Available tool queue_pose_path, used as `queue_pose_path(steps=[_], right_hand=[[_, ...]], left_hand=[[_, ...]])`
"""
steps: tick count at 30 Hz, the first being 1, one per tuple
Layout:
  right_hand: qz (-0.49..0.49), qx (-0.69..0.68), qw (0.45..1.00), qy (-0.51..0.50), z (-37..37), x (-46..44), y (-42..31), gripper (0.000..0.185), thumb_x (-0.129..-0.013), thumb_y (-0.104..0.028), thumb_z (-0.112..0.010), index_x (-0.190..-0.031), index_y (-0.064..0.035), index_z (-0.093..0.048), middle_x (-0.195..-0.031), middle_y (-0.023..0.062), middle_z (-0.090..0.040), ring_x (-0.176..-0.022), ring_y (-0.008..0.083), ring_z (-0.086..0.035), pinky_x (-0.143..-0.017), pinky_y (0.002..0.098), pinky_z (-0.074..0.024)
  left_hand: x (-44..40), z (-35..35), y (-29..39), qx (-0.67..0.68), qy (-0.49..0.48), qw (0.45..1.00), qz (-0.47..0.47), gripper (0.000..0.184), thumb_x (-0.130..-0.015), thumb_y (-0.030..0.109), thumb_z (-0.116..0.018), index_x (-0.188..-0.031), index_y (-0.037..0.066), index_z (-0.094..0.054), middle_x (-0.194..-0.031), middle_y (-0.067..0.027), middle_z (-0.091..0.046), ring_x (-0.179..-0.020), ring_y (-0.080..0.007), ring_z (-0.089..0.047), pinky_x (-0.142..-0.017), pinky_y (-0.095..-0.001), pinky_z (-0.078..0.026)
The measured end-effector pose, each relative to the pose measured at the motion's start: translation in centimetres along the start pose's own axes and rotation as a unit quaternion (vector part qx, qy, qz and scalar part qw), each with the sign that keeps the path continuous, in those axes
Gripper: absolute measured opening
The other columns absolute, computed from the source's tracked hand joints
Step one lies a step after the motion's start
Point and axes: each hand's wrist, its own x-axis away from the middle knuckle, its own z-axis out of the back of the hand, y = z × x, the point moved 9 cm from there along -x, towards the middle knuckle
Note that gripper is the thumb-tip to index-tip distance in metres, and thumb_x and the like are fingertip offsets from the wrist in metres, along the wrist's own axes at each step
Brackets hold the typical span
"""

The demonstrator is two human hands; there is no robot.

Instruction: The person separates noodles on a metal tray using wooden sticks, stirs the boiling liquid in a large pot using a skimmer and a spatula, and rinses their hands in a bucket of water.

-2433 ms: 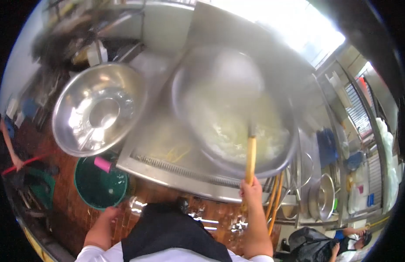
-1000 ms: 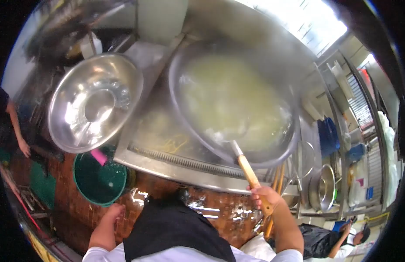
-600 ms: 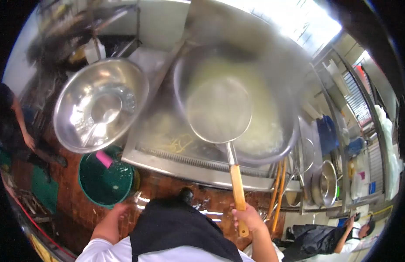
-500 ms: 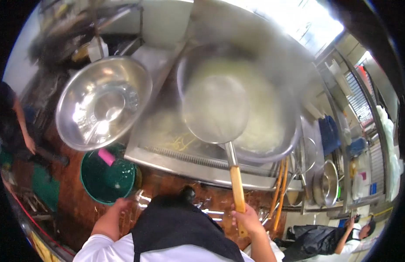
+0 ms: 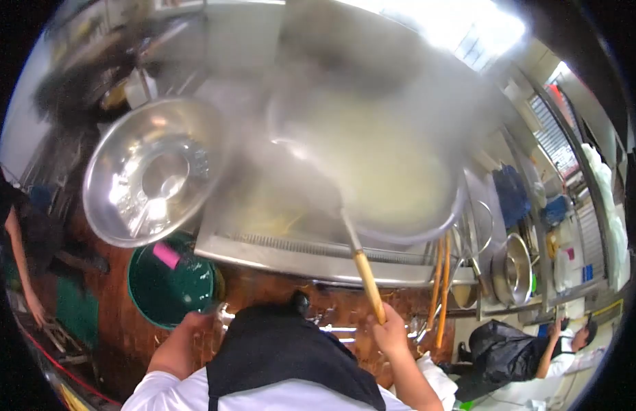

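Note:
My right hand [image 5: 390,331] is closed round the wooden handle of a long strainer [image 5: 365,274]. The strainer's head is tilted up nearly edge-on over the left part of a large round pot [image 5: 438,236]. Thick steam blurs the head and hides whether anything lies in it. Pale, cloudy liquid [image 5: 393,171] fills the pot. My left hand [image 5: 196,322] hangs low by my side, close to a green bucket [image 5: 134,288] and apart from the strainer; its fingers are blurred.
A large steel bowl [image 5: 116,198] stands left of the stove edge [image 5: 297,260]. A pink object [image 5: 166,255] is in the bucket. Two orange poles [image 5: 441,294] lean at right, near another steel bowl [image 5: 515,270]. One person [image 5: 30,233] is at left, another [image 5: 547,349] at lower right.
The strainer's head has turned from facing me to nearly edge-on and shifted left. My right hand has risen slightly. Steam has thickened over the pot.

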Motion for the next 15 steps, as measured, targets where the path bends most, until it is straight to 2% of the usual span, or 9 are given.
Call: queue_pose_path(steps=[1, 3, 4, 7, 10, 12, 14, 15], right_hand=[[0.024, -0.007, 1.0, -0.012, -0.1, -0.1, -0.3, 0.035, -0.084, -0.013, -0.066, -0.117, -0.0046, -0.059, -0.093, 0.0099, -0.067, -0.087, 0.0165, -0.061, -0.078, 0.031, -0.0481], [0.065, -0.026, 0.997, -0.042, -0.9, 0.5, -0.8, 0.034, -0.084, -0.013, -0.066, -0.117, -0.0037, -0.059, -0.094, 0.0088, -0.067, -0.087, 0.0153, -0.061, -0.079, 0.0302, -0.0479], [0.034, -0.024, 0.997, -0.061, -0.9, 0.4, -0.8, 0.035, -0.084, -0.014, -0.067, -0.117, -0.0036, -0.059, -0.094, 0.0088, -0.067, -0.086, 0.0146, -0.06, -0.079, 0.0292, -0.0473], [0.033, -0.031, 0.998, -0.034, -0.2, -0.8, -1.2, 0.035, -0.084, -0.014, -0.067, -0.116, -0.0026, -0.059, -0.093, 0.0071, -0.067, -0.086, 0.0144, -0.06, -0.08, 0.0292, -0.0472], [0.073, -0.085, 0.993, -0.025, 0.1, -2.6, -2.1, 0.033, -0.085, -0.014, -0.067, -0.115, -0.0019, -0.059, -0.085, 0.0042, -0.064, -0.076, 0.0124, -0.059, -0.071, 0.0275, -0.0481], [0.034, -0.137, 0.99, -0.022, 1.4, -4.4, -3.0, 0.032, -0.086, -0.014, -0.066, -0.114, -0.0025, -0.059, -0.081, 0.0019, -0.062, -0.069, 0.01, -0.056, -0.064, 0.0253, -0.0465], [0.005, -0.216, 0.976, -0.019, 2.4, -7.0, -2.2, 0.03, -0.087, -0.014, -0.066, -0.114, -0.0036, -0.057, -0.074, -0.0016, -0.056, -0.06, 0.0058, -0.05, -0.052, 0.0217, -0.0416], [-0.003, -0.229, 0.974, 0.007, 3.6, -8.4, -1.6, 0.029, -0.087, -0.014, -0.066, -0.113, -0.0039, -0.057, -0.074, -0.0016, -0.056, -0.059, 0.0061, -0.05, -0.052, 0.022, -0.0416]], left_hand=[[-0.1, -0.3, -0.8, 0.012, -0.009, 1.0, 0.019, 0.035, -0.081, 0.04, -0.066, -0.094, 0.007, -0.066, -0.079, -0.0082, -0.064, -0.061, -0.0231, -0.062, -0.05, -0.0374, -0.05], [-5.0, -0.5, -6.5, 0.031, 0.014, 0.999, 0.032, 0.036, -0.084, 0.041, -0.06, -0.09, 0.006, -0.067, -0.078, -0.007, -0.066, -0.058, -0.0204, -0.061, -0.05, -0.0363, -0.048], [-6.9, -0.2, -7.7, 0.039, 0.025, 0.998, 0.037, 0.037, -0.086, 0.042, -0.058, -0.089, 0.006, -0.068, -0.078, -0.0063, -0.066, -0.057, -0.019, -0.061, -0.049, -0.0358, -0.047], [-2.1, -0.4, -5.4, 0.026, 0.028, 0.995, 0.097, 0.033, -0.087, 0.038, -0.059, -0.092, 0.006, -0.064, -0.078, -0.0059, -0.063, -0.054, -0.0195, -0.058, -0.048, -0.037, -0.046], [-4.3, -0.9, -7.1, 0.093, -0.012, 0.99, 0.101, 0.03, -0.086, 0.037, -0.062, -0.087, 0.007, -0.063, -0.073, -0.0053, -0.06, -0.055, -0.0188, -0.057, -0.047, -0.0369, -0.045], [-6.4, -1.5, -6.7, 0.123, -0.067, 0.985, 0.104, 0.031, -0.085, 0.039, -0.063, -0.086, 0.007, -0.063, -0.072, -0.005, -0.06, -0.056, -0.0187, -0.056, -0.046, -0.0382, -0.045], [-5.9, -1.4, -3.9, 0.116, -0.036, 0.99, 0.071, 0.032, -0.085, 0.038, -0.063, -0.088, 0.006, -0.064, -0.072, -0.0057, -0.061, -0.055, -0.0191, -0.057, -0.048, -0.038, -0.046], [-5.4, -1.2, -2.9, 0.115, -0.018, 0.992, 0.055, 0.033, -0.085, 0.038, -0.064, -0.089, 0.006, -0.065, -0.072, -0.006, -0.062, -0.055, -0.0194, -0.057, -0.048, -0.038, -0.047]])
